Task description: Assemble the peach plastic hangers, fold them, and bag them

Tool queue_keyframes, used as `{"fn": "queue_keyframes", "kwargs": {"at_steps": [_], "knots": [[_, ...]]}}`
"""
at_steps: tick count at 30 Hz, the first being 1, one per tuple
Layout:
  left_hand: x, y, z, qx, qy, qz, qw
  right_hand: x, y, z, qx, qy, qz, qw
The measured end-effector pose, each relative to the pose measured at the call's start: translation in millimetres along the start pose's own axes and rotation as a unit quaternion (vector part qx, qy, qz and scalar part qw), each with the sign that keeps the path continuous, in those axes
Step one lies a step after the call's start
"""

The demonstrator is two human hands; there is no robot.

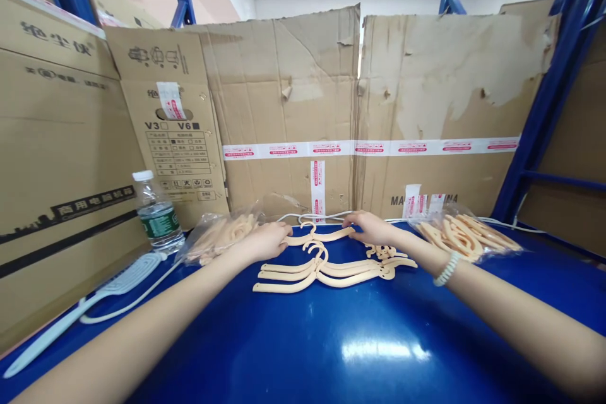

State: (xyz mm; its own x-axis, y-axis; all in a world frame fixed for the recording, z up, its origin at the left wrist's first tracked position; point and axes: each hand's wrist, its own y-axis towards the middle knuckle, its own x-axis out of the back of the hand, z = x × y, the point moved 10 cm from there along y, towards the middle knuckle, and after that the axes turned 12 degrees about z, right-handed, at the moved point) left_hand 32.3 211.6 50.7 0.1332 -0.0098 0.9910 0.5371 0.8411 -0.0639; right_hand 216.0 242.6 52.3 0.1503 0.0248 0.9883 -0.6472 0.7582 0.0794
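Observation:
My left hand (271,240) has its fingers closed around the left end of a beige clothes hanger (334,237) at the back of the blue table. At the same hanger's right end, my right hand (370,228) pinches the tip. Its hook stands near the middle, between both hands. Closer to me lie several more beige hangers (286,288), overlapping in a row with their hooks together. A small heap of beige pieces (380,252) rests just below my right hand; their exact kind is too small to make out.
Clear bags of beige hanger parts lie left (222,233) and right (466,233). A water bottle (160,218) and a pale hairbrush (113,284) are at the left. Cardboard panels (284,113) wall off the back of the blue table (265,347). A white cable runs along the back.

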Motion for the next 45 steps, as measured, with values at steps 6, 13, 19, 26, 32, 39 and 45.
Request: {"fn": "queue_keyframes", "kwargs": {"at_steps": [6, 13, 19, 26, 32, 39, 45], "knots": [[-13, 8, 9, 0.022, 0.0, 0.034, 0.999, -11, 8, 2, -0.002, 0.002, 0.015, 1.0], [-21, 15, 16, 0.032, -0.008, 0.025, 0.999, 2, -5, -35, -0.086, 0.023, 0.004, 0.996], [-25, 19, 14, 0.009, -0.025, 0.011, 1.0, 0, -38, -53, -0.131, 0.033, 0.064, 0.989], [-11, 17, 12, 0.003, -0.055, -0.018, 0.998, -14, -42, -52, -0.203, 0.0, 0.038, 0.978], [26, 2, 6, 0.018, -0.078, -0.083, 0.993, -14, -32, -41, -0.236, -0.012, 0.046, 0.971], [56, -41, -14, 0.006, -0.105, -0.175, 0.979, -10, -25, -47, -0.275, 0.011, 0.028, 0.961], [41, -84, -27, -0.026, -0.146, -0.22, 0.964, 4, -29, -76, -0.279, 0.156, 0.002, 0.947]]}}
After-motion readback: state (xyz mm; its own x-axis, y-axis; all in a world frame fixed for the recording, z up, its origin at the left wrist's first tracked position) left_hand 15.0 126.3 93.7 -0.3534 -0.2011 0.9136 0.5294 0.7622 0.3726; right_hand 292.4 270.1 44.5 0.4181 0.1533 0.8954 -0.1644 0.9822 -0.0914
